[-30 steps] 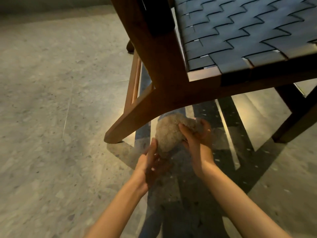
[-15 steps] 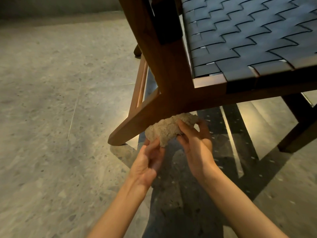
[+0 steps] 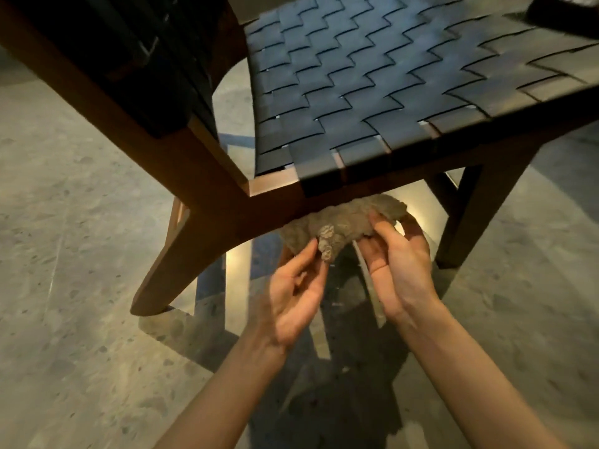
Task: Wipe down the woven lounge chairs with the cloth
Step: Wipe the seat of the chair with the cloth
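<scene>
A wooden lounge chair with a dark woven seat (image 3: 372, 92) fills the upper part of the head view. A crumpled beige cloth (image 3: 343, 223) is spread just below the seat's front wooden rail (image 3: 259, 209). My right hand (image 3: 395, 260) pinches the cloth's right part between thumb and fingers. My left hand (image 3: 296, 293) is palm up, its fingertips touching the cloth's lower left edge beside a bunched fold. Part of the cloth is hidden behind the rail.
The chair's left front leg (image 3: 168, 270) slants down to the speckled stone floor (image 3: 64, 319). A dark right leg (image 3: 473, 215) stands behind my right hand. Chair shadows and bright light strips fall on the floor beneath the seat.
Both hands have raised the cloth from below the chair up to the front rail and spread it wider. My view has moved closer to the seat.
</scene>
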